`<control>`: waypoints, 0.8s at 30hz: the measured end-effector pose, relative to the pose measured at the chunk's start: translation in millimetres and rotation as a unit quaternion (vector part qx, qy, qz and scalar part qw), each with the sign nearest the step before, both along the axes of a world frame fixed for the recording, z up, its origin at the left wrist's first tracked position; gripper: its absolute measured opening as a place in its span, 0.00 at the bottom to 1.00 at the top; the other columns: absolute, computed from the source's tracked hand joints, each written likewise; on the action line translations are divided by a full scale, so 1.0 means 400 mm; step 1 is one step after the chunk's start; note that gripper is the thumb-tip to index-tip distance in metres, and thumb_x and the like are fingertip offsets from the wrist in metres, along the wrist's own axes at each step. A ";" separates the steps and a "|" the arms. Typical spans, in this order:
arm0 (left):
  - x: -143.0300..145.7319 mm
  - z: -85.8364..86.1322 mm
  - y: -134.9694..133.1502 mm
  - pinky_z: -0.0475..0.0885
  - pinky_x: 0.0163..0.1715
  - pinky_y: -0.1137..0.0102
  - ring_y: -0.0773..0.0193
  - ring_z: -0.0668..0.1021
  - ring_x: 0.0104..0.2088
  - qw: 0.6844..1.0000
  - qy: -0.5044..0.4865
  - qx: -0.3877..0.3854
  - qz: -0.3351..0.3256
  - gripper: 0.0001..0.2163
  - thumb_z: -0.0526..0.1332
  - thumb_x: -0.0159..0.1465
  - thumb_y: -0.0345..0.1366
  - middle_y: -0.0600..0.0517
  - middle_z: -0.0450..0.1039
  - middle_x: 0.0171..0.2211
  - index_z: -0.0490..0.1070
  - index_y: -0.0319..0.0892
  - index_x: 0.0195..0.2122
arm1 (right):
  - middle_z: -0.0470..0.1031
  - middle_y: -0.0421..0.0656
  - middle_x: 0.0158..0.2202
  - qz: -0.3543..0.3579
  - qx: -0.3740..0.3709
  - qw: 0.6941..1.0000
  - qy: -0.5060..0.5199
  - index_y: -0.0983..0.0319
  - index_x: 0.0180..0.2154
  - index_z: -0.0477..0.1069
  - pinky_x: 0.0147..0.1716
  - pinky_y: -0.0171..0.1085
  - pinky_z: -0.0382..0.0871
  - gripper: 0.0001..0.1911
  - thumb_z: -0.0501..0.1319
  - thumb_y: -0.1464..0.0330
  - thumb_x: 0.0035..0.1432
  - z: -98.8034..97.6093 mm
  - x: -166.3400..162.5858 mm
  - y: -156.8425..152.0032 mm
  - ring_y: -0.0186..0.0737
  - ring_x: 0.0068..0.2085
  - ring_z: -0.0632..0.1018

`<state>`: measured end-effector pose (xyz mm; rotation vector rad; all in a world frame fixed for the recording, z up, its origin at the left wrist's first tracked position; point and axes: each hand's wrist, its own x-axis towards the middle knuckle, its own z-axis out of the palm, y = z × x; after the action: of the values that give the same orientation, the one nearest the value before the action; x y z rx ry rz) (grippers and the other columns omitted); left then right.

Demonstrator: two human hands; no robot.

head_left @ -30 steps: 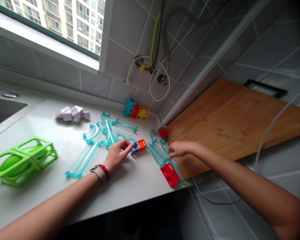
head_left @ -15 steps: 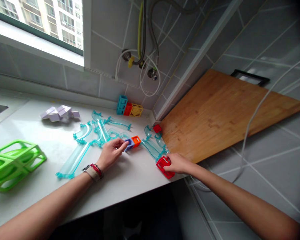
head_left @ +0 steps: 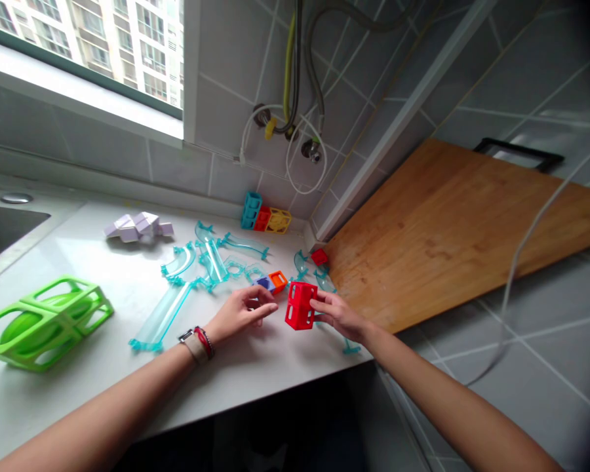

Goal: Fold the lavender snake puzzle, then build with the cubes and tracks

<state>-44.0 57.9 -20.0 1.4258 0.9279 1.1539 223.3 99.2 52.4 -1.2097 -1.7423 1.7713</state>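
Block (head_left: 301,306), boxy, slotted red plastic, pinched by right hand (head_left: 341,316); left hand (head_left: 240,311) loosely spread.

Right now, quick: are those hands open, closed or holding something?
Left hand: open, nothing visibly held, near the purple block.
Right hand: closed, holding the red block.

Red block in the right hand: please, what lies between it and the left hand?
In the head view, only a narrow gap separates the red block from the left hand; white countertop shows through it.
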 end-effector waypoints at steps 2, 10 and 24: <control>0.005 -0.004 -0.001 0.73 0.28 0.72 0.65 0.78 0.27 0.999 0.009 0.003 -0.037 0.18 0.70 0.61 0.49 0.49 0.79 0.35 0.75 0.40 0.41 | 0.79 0.45 0.54 0.010 -0.034 0.996 0.078 0.52 0.55 0.76 0.52 0.46 0.76 0.23 0.70 0.55 0.60 -0.013 -0.039 -0.007 0.46 0.51 0.81; 0.009 -0.032 0.004 0.74 0.27 0.72 0.62 0.81 0.30 0.995 -0.005 -0.038 -0.093 0.19 0.65 0.66 0.51 0.46 0.81 0.38 0.75 0.38 0.45 | 0.79 0.47 0.53 0.023 -0.074 0.990 0.115 0.57 0.55 0.76 0.48 0.45 0.78 0.24 0.73 0.60 0.59 -0.034 -0.084 -0.005 0.44 0.48 0.82; 0.010 -0.041 0.016 0.76 0.30 0.71 0.65 0.79 0.31 0.978 -0.091 -0.122 -0.145 0.18 0.71 0.61 0.50 0.51 0.77 0.33 0.71 0.39 0.36 | 0.81 0.47 0.51 0.023 -0.087 0.988 0.127 0.59 0.57 0.75 0.52 0.46 0.77 0.30 0.77 0.63 0.53 -0.065 -0.031 -0.022 0.45 0.50 0.82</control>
<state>-39.9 64.2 -36.2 1.1878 0.6802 0.9007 211.1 90.3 26.4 -0.9621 -1.5080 2.0395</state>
